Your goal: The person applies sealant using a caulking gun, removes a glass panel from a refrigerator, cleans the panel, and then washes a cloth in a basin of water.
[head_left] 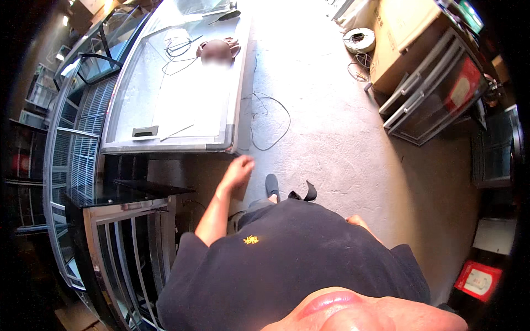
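My left hand (238, 171) hangs just off the near right corner of a large white-topped unit with a grey frame (171, 147). Its fingers are loosely curled, and I see nothing in them. Only a sliver of my right arm (361, 222) shows past my dark shirt; the right hand's fingers are hidden. On the white top lie a black handle-shaped piece (145, 132), a thin rod (177, 132), a looped dark cable (179, 48), and a blurred, rounded brown thing (217, 53). A tool with a black handle (227, 16) rests at the far end.
A dark cable (289, 118) loops over the grey floor beside the unit. Metal-framed racks (88, 132) stand at left. At right are a large cardboard box (406, 27), a white cable coil (359, 40), leaning framed glass doors (425, 91) and a red-and-white package (478, 281).
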The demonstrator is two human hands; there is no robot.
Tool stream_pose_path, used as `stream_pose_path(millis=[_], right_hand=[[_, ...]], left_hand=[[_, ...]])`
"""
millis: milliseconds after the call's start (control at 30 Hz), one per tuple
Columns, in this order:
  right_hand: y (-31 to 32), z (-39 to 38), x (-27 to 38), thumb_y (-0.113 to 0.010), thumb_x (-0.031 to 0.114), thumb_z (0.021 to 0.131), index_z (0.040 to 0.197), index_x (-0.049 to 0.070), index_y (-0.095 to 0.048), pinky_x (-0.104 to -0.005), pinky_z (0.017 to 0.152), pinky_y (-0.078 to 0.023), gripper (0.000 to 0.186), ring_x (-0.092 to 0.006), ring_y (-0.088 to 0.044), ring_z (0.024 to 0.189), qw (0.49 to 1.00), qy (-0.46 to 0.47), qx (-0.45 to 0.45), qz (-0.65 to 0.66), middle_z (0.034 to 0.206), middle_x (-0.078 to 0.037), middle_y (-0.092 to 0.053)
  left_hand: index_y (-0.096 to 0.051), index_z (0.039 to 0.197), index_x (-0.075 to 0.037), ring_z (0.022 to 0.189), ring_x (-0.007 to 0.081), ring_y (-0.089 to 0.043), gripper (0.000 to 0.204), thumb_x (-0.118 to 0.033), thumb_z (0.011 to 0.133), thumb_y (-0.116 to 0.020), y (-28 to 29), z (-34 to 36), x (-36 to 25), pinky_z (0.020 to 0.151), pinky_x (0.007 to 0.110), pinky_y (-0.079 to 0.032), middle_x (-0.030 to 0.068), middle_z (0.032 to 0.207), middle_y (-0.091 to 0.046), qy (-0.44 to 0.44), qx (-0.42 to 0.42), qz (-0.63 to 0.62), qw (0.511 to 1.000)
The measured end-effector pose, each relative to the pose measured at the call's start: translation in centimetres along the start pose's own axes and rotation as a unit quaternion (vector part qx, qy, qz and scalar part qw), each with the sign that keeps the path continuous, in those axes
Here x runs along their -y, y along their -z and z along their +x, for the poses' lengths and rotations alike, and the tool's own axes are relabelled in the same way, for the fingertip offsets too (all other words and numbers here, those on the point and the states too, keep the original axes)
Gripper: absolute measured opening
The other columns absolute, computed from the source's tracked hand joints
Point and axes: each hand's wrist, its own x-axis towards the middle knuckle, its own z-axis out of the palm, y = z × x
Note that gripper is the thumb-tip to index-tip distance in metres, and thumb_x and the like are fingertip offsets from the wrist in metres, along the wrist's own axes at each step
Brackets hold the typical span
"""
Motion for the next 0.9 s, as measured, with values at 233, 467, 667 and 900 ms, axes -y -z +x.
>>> stream_pose_path(millis=[233, 467, 667, 900], right_hand=[[10.9, 5.2, 13.4, -0.055, 0.027, 0.093, 0.112, 0.005, -0.057, -0.035, 0.063, -0.053, 0.03, -0.023, -0.067, 0.079, 0.931, 0.056, -0.059, 0.356, 0.088, -0.013, -0.068], [18.3, 11.5, 27.8, -0.061, 0.029, 0.09, 0.085, 0.002, -0.066, -0.0341, 0.06, -0.051, 0.028, -0.0188, -0.065, 0.071, 0.969, 0.209, -0.075, 0.109, 0.075, -0.01, -0.066], [34.9, 23.8, 41.7, -0.059, 0.038, 0.088, 0.073, 0.003, -0.068, -0.0363, 0.047, -0.046, 0.039, -0.0199, -0.057, 0.049, 0.982, 0.164, 0.089, -0.004, 0.065, -0.009, -0.065], [59.6, 34.1, 64.6, -0.058, 0.033, 0.092, 0.097, 0.006, -0.064, -0.03, 0.058, -0.05, 0.028, -0.016, -0.062, 0.068, 0.934, 0.187, -0.031, 0.304, 0.082, -0.006, -0.066]], left_hand=[[-0.057, 0.117, 0.002, 0.103, 0.0305, -0.061, 0.049, -0.031, 0.081, -0.069, 15.2, 28.6, -4.2, 0.088, 0.039, -0.049, 0.0198, 0.111, -0.064, 0.04, -0.287, 0.059, 0.955], [-0.027, 0.143, -0.008, 0.12, 0.0442, -0.045, 0.102, -0.038, 0.064, -0.083, 21.2, 49.3, -4.0, 0.101, 0.047, -0.041, 0.0282, 0.132, -0.045, 0.129, -0.457, 0.155, 0.866], [-0.039, 0.136, 0.006, 0.112, 0.0316, -0.058, 0.053, -0.021, 0.092, -0.052, 28.5, 52.5, 1.8, 0.095, 0.038, -0.047, 0.0186, 0.13, -0.054, 0.085, -0.309, -0.293, 0.901], [-0.053, 0.122, 0.004, 0.094, 0.0254, -0.063, 0.044, -0.011, 0.081, -0.05, 24.7, 68.4, -23.7, 0.083, 0.036, -0.054, 0.0146, 0.108, -0.062, -0.002, -0.338, -0.421, 0.842]])
